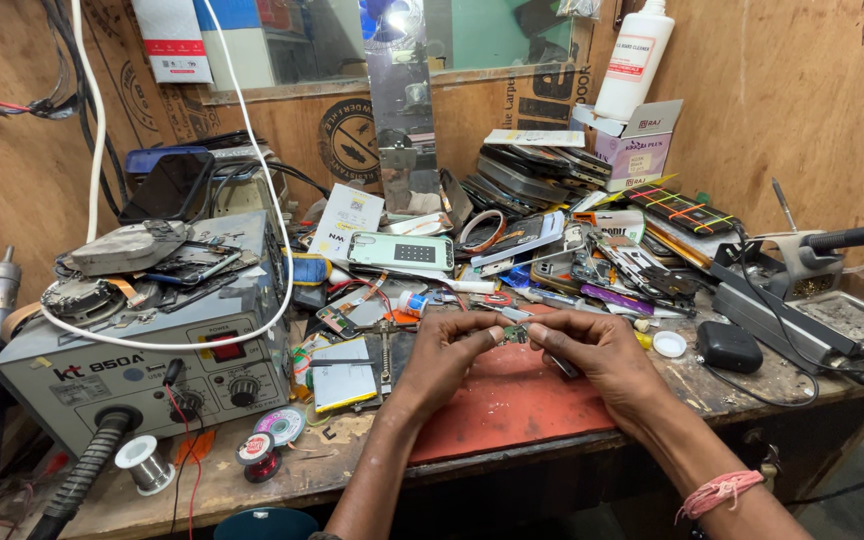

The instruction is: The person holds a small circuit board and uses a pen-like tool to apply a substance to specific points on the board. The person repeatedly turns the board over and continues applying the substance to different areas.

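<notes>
Hands [527,350] pinching a small circuit board [514,335] between both sets of fingers above red mat [512,405]; opened phone [367,365] lying beside, unassembled.

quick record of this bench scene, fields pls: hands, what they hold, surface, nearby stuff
left hand: left hand pinches one end of a small circuit board
right hand: right hand pinches the other end, metal tweezers under its fingers
surface: red mat on a wooden bench
left of hands: opened phone, grey hot air station, solder spools
right of hands: black pouch, white cap
behind: pile of phone parts
</notes>
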